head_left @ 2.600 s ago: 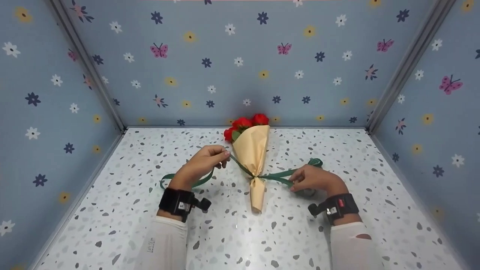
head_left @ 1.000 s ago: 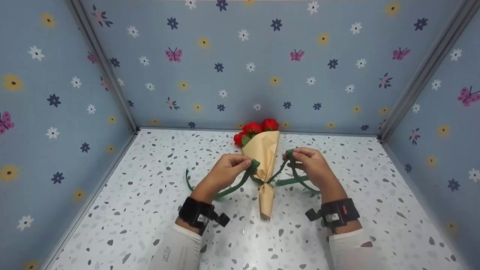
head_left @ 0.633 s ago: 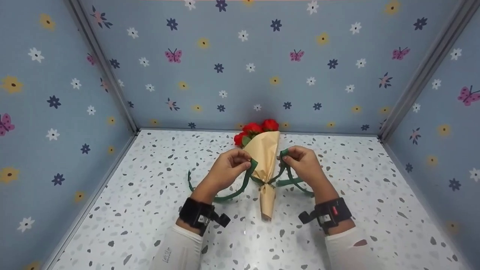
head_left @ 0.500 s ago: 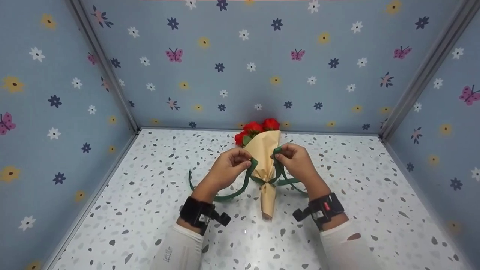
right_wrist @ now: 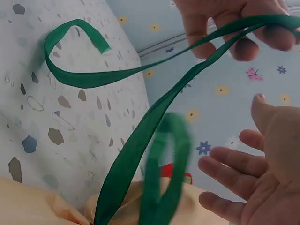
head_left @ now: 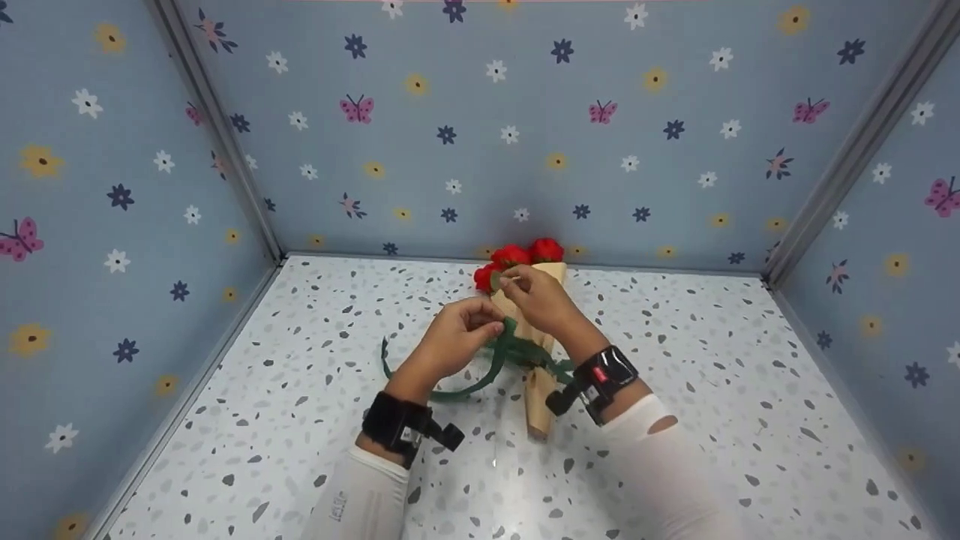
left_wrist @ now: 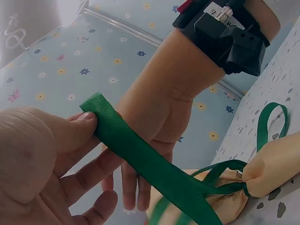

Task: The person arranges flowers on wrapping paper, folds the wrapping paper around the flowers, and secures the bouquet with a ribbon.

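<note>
A bouquet of red roses (head_left: 513,256) in tan wrapping paper (head_left: 538,405) lies on the table, tied at its narrow part with green ribbon (left_wrist: 140,154). My left hand (head_left: 456,334) pinches a folded loop of that ribbon between thumb and fingers, left of the tie. The ribbon's left tail (right_wrist: 84,80) curls out over the table. My right hand (head_left: 541,300) is above the paper near the roses; in the right wrist view its fingers (right_wrist: 239,164) are spread and hold nothing. Beside them a blurred second ribbon loop (right_wrist: 152,187) stands loose over the wrap.
The speckled white table (head_left: 300,420) meets a blue flower-print back wall (head_left: 480,165) just behind the roses. Side panels with grey metal frame bars (head_left: 225,142) stand at left and right. Both wrists carry black camera straps (head_left: 609,375).
My right hand has come from the right side of the bouquet across it to the left, letting go of its ribbon loop. My left hand has held its loop nearly still over the last second.
</note>
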